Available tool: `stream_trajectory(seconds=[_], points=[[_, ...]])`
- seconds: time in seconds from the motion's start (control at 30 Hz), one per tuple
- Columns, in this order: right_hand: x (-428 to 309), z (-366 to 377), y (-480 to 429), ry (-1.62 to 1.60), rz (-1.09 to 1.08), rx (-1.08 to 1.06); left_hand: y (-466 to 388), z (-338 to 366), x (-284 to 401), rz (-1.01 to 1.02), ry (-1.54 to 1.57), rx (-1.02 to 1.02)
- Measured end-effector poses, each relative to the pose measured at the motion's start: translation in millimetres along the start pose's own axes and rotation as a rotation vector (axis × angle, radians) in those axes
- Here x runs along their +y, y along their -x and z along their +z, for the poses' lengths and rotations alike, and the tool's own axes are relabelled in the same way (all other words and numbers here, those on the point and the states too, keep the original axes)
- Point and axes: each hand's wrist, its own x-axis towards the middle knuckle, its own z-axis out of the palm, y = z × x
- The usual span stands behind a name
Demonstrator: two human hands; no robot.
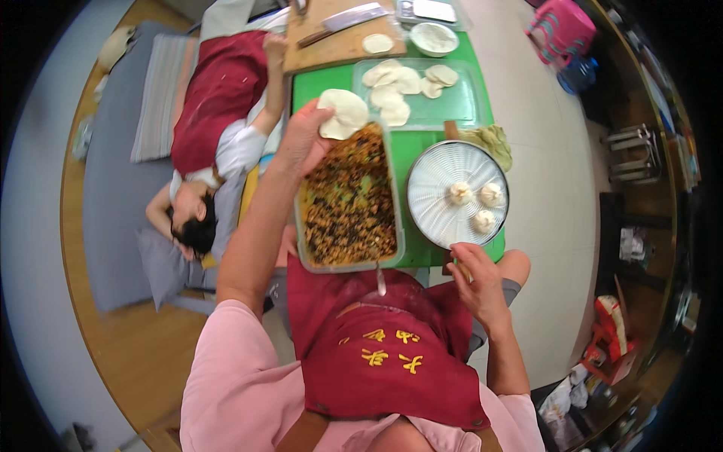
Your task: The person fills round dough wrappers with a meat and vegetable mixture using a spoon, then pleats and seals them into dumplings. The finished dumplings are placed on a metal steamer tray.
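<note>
My left hand (308, 133) holds a round dough wrapper (343, 114) by its edge, above the far end of a plastic tub of chopped filling (350, 220). A metal spoon handle (381, 281) sticks out over the tub's near rim. My right hand (477, 277) is near the front rim of a round steamer tray (419, 226), fingers slightly curled; whether it touches the rim or holds anything is unclear. Three pleated buns (461, 193) sit on the tray. More dough wrappers (387, 96) lie, some overlapping, on a clear plastic lid (460, 116) beyond the tub.
Past the lid are a wooden board (313, 56) with a cleaver (353, 18), a bowl of flour (434, 39) and a scale (429, 10). A green leafy piece (491, 144) lies beside the steamer. Another person in a red apron (220, 96) is at the left, by a grey sofa (121, 186).
</note>
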Motion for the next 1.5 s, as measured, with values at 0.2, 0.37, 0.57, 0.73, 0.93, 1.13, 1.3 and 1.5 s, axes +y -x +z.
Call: stream_trajectory(seconds=[0.2,0.37,0.57,0.73,0.93,1.13,1.3,1.5], points=[[-41.2,42.0,14.8,0.132,-0.035,-0.464,138.9,-2.0,-17.7,0.048,0.167,-0.02],[-55.8,79.3,5.3,0.272,-0.188,-0.553,222.3,-11.8,-29.3,0.049,0.376,0.054],[-40.2,133.2,-27.6,0.395,-0.348,-0.425,307.6,-41.6,-71.9,0.002,0.372,0.205],[-49.3,117.0,-59.9,0.303,-0.394,-0.537,353.8,-55.4,-106.5,-0.078,0.472,0.291],[-53.9,116.3,-112.4,0.206,-0.393,-0.379,343.9,-54.4,-109.8,-0.146,0.669,0.196],[0.0,157.7,-143.1,0.343,-0.443,-0.461,329.2,-49.6,-115.8,-0.139,0.584,0.224],[-4.4,132.9,-101.0,0.109,-0.315,-0.427,329.2,-57.3,-118.3,-0.134,0.58,0.251],[-11.0,121.0,-71.9,-0.187,0.026,-0.364,314.0,-69.3,-126.8,-0.141,0.675,0.251]])
